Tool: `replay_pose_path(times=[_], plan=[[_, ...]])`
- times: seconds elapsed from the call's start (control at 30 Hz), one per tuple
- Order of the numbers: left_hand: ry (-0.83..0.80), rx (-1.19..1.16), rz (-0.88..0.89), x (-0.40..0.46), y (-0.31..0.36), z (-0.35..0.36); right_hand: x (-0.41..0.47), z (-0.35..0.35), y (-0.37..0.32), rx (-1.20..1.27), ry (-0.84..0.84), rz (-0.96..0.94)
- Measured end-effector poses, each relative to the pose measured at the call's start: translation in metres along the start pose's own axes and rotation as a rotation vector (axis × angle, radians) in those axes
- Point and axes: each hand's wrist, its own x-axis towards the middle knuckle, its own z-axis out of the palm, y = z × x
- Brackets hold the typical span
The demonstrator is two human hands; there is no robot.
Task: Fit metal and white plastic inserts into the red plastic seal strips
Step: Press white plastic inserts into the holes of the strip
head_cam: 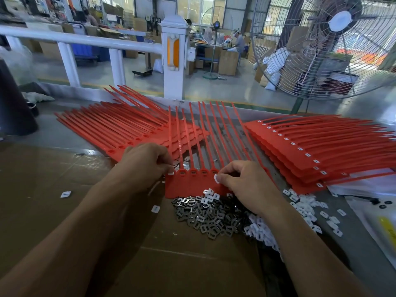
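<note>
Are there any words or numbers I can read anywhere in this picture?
None can be read.
Green sign at the back: too small and blurred.
Yellow label on the bag at right: blurred and cut off.
Red seal strips: no print visible.

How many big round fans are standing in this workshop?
2: a large fan close by at right behind the bench, and a smaller fan far back in the middle. Others may be hidden.
</note>
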Motion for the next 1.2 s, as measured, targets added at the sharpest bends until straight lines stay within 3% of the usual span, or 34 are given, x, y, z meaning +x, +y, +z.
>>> replay_pose_path(times=[0.4,0.63,0.87,1.2], plan=[[0.008,0.185,-0.15,0.011,-0.002,0.012,0.001,0.0,-0.001,-0.035,0.002,-0.003],[0.045,0.397,-0.11,0.015,0.017,0.017,0.002,0.001,-0.003,-0.05,-0.001,0.006],[0.117,0.272,-0.132,0.006,0.008,0.016,0.001,0.0,-0.004,-0.051,-0.004,0.019],[0.003,0.07,-0.212,0.002,0.004,0.006,0.0,0.0,-0.005,-0.054,-0.003,0.009]])
